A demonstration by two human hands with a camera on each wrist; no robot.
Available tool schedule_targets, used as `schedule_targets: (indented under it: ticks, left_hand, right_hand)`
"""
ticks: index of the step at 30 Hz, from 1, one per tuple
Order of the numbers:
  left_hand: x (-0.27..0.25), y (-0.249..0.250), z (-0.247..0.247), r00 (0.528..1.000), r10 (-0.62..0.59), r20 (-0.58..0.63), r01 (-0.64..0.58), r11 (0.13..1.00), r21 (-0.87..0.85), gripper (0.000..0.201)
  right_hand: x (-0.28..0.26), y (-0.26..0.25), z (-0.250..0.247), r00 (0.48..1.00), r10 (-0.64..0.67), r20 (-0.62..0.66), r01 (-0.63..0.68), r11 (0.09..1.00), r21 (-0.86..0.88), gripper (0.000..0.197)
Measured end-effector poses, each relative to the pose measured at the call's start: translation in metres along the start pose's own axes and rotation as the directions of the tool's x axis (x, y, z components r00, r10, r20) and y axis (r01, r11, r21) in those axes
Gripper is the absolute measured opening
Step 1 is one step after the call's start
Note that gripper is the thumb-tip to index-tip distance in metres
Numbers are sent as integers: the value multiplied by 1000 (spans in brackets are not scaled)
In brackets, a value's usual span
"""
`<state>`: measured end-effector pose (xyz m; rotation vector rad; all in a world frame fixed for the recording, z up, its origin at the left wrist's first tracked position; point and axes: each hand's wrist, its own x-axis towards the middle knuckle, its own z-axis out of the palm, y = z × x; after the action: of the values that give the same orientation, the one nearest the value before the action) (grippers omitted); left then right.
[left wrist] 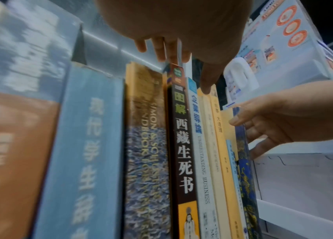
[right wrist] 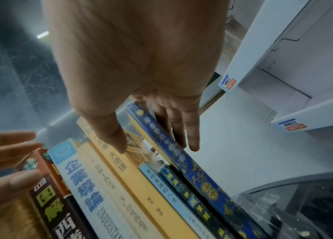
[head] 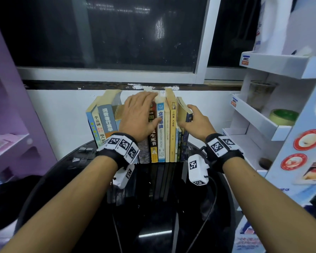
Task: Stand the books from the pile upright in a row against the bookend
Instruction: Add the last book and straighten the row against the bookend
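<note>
Head view is showing the books [head: 161, 130] standing in a row at 12 o'clock on the black desk [head: 153, 216], against the white wall. No bookend is showing in any view. The left hand [head: 139, 117] is lying flat, fingers straight, across the tops of the middle spines. The right hand [head: 197, 123] is bracing the navy book [head: 187, 125] at the row's 3 o'clock end, thumb on its inner face and fingers behind it, a loose pinch.

That navy book is tilting toward 3 o'clock, and the grey book [head: 106, 121] at 9 o'clock is leaning the other way. Judging from this, letting go could let either end slide down on the glossy desk, since nothing visible is propping them.

Right wrist view is showing the gap opening beside the navy book, hidden from the head camera. Left wrist view is showing the left thumb touching a cream spine [left wrist: 208, 129].
</note>
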<state>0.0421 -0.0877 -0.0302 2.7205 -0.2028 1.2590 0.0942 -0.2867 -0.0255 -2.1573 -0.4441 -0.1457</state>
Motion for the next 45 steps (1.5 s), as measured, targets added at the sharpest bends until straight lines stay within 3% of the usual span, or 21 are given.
schedule_targets:
  ticks: [5,10,12,15,18,22,29,45]
  left_hand:
    - [-18,-32,-20,976,-172,-134,165,984,-67,68]
    - [-40,-71,-37,889,-421,-179,393,903,-172,73]
    - [-50,-85,-39,849,-512,-128,475,847,-240,78]
    - [-63,-97,-37,782,-621,61,588,701,-402,82]
    - [-71,-101,-32,764,-605,223,608,560,-562,65]
    - [-77,-100,-25,725,-610,320,640,424,-640,68]
    - [-81,-94,-19,763,-601,238,627,600,-497,70]
    - [-71,-80,-18,811,-532,246,585,718,-377,63]
  right_hand:
    - [-11,2,4,999,26,-20,-25,998,64,64]
    - [-17,9,13,998,60,-35,-56,992,117,64]
    - [-19,11,17,997,66,-41,-60,988,140,66]
    - [-22,13,22,995,73,-66,-62,986,157,67]
    - [-21,15,28,993,75,-86,-63,988,142,67]
    - [-20,19,39,991,77,-113,-65,993,102,66]
    - [-19,25,47,989,39,-142,-33,998,46,60]
    - [-12,43,27,995,20,-93,-21,1000,-14,45]
